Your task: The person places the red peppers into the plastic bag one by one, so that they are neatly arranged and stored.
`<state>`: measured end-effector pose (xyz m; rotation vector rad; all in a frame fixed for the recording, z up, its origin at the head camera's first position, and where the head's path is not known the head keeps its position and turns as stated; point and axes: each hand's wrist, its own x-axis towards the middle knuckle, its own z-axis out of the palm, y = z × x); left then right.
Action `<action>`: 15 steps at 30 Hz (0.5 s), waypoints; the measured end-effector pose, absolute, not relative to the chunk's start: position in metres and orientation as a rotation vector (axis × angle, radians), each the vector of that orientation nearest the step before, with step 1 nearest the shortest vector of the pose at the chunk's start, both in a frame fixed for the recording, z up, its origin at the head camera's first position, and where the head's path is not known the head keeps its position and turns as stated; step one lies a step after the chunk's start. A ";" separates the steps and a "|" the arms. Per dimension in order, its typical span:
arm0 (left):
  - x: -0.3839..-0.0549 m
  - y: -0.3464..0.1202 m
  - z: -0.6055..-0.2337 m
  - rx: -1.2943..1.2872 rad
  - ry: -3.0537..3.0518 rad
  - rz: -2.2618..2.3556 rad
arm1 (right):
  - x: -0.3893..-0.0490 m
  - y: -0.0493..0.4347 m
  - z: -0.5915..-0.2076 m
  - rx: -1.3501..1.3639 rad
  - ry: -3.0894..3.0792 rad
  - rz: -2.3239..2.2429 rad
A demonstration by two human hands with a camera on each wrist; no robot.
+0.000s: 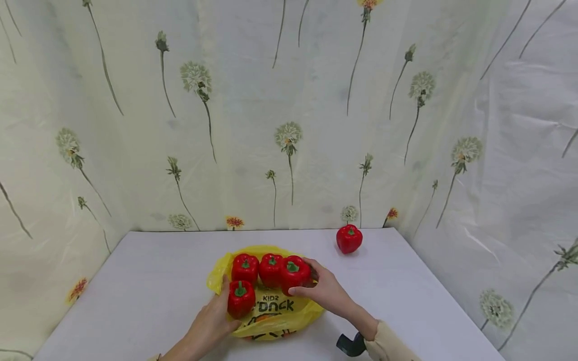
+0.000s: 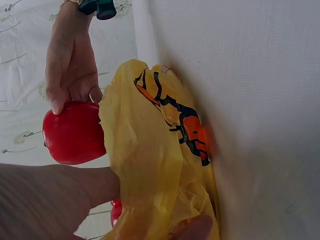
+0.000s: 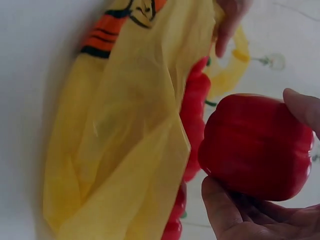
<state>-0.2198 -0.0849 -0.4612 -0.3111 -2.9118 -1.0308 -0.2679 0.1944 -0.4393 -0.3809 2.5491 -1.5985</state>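
Note:
A yellow plastic bag (image 1: 304, 318) with dark lettering lies spread open on the table. My left hand (image 1: 209, 321) grips its near left edge, the thumb inside and the fingers partly hidden under the plastic. Between the thumb and fingers of my right hand (image 1: 331, 296) is a red bell pepper (image 3: 257, 147), held above the bag's right side. Three more red peppers rest in the bag: one at back left (image 1: 244, 272), one at back middle (image 1: 269, 273), and one at front left (image 1: 241, 305) beside my left thumb.
Another red bell pepper (image 1: 349, 239) stands at the back right of the white table (image 1: 158, 281). A flower-printed curtain (image 1: 244, 150) borders the table at the back and sides. Below my right wrist shows a dark device (image 1: 351, 345).

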 end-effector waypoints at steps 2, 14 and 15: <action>-0.219 -0.085 -0.461 -0.321 -2.907 -1.030 | -0.266 0.190 -0.441 -0.388 2.549 -1.569; -0.220 -0.087 -0.462 -0.323 -2.914 -1.025 | -0.264 0.169 -0.451 -0.420 2.567 -1.465; -0.220 -0.087 -0.462 -0.328 -2.911 -1.028 | -0.264 0.168 -0.452 -0.417 2.558 -1.463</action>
